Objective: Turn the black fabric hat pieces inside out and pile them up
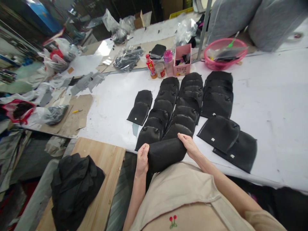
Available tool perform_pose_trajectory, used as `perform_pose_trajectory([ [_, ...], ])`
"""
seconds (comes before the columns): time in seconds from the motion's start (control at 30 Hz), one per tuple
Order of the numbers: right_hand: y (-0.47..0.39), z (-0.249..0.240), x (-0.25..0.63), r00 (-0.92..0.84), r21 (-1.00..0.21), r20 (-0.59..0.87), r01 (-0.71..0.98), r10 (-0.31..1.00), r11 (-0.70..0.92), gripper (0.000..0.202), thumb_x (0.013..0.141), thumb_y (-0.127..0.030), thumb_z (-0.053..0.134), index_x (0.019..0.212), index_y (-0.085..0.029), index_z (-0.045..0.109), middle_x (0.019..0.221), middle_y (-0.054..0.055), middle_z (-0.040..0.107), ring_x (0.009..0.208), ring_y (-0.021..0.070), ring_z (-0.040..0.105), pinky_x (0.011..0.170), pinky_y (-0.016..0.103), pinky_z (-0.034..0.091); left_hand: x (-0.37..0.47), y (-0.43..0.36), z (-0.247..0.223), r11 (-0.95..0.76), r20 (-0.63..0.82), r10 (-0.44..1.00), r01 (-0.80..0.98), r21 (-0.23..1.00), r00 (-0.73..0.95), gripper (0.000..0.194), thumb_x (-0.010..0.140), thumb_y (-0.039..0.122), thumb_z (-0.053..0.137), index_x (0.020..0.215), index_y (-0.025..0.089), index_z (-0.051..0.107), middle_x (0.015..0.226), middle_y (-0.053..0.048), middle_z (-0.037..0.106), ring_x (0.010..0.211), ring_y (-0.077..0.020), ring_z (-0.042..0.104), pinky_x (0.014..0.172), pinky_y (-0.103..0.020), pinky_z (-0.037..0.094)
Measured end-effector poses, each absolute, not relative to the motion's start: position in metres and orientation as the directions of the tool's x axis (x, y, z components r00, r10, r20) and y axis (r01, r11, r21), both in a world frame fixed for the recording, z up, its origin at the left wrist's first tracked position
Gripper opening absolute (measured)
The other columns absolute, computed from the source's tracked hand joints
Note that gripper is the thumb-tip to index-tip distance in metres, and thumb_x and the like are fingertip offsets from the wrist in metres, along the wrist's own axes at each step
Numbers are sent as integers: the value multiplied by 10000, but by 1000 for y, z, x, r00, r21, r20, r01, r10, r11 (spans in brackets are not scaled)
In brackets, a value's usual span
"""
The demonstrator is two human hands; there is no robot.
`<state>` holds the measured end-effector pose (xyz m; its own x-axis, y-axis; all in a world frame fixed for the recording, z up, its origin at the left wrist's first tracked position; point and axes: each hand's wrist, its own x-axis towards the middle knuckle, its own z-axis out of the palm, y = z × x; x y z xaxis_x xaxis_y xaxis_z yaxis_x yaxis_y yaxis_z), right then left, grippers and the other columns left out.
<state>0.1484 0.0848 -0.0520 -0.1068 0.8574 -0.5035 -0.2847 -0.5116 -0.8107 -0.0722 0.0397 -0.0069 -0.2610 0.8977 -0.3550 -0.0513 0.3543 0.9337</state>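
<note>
A black fabric piece (166,154) is stretched between my two hands at the table's front edge, close to the apron. My left hand (142,158) is closed on its left upper corner. At the right upper corner my right hand (188,144) pinches it. Just beyond lie overlapping rows of black pieces (184,112) on the white table (269,106). A shorter pair (138,112) rests to the left, with a small white tag on the nearer piece. Two more tagged pieces (220,134) overlap to the right of my right hand.
Behind the rows stand a red-capped bottle (151,66), a jar, a pink-lidded bottle, a pink box (182,61) and a pink basket (225,54). Black cloth (74,189) lies on a wooden board (101,154) at lower left. A yellow cutter (77,111) lies on cardboard.
</note>
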Motion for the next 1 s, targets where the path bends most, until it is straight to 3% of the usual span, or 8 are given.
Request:
perform_pose_trajectory([
  [0.17, 92, -61, 138, -51, -771, -576, -298, 816, -563, 511, 642, -662, 709, 599, -192, 515, 534, -37, 514, 519, 119, 427, 518, 253, 312, -75, 38, -28, 358, -442, 778, -263, 896, -446, 340, 669, 444, 738, 829, 170, 617, 832, -15, 657, 822, -145, 605, 832, -288, 475],
  [0.27, 95, -63, 140, -103, -781, -553, -282, 827, -558, 522, 678, -694, 663, 623, -191, 535, 556, -29, 547, 539, 128, 460, 524, 250, 331, -84, 37, -35, 365, -471, 736, -300, 881, -486, 354, 650, 413, 764, 895, 176, 667, 938, -48, 700, 929, -177, 630, 903, -320, 468],
  [0.47, 92, -61, 136, -198, -802, -467, -315, 862, -507, 467, 750, -661, 627, 729, -195, 603, 675, -7, 633, 672, 166, 561, 629, 264, 422, -94, 37, -35, 355, -457, 748, -293, 888, -481, 317, 680, 413, 749, 899, 191, 688, 956, -40, 708, 942, -177, 633, 888, -315, 482],
  [0.63, 94, -66, 129, -6, -806, -506, -351, 862, -476, 485, 707, -684, 642, 677, -201, 609, 648, 9, 640, 676, 194, 572, 644, 295, 436, -84, 37, -36, 305, -416, 733, -286, 908, -538, 372, 641, 457, 763, 862, 171, 675, 869, -22, 697, 871, -158, 633, 877, -303, 473],
  [0.83, 97, -77, 133, 87, -760, -594, -387, 800, -522, 416, 622, -595, 742, 673, -188, 672, 715, 27, 689, 717, 200, 584, 698, 310, 436, -74, 36, -41, 312, -421, 758, -291, 905, -499, 343, 650, 453, 756, 841, 182, 665, 812, 3, 669, 819, -137, 606, 845, -280, 464],
  [1.0, 99, -84, 137, 157, -792, -577, -348, 801, -502, 390, 618, -570, 734, 683, -189, 679, 767, 28, 695, 770, 203, 572, 728, 314, 421, -73, 37, -40, 326, -406, 772, -245, 913, -489, 358, 667, 482, 741, 847, 185, 654, 822, -1, 646, 816, -137, 584, 833, -271, 453],
])
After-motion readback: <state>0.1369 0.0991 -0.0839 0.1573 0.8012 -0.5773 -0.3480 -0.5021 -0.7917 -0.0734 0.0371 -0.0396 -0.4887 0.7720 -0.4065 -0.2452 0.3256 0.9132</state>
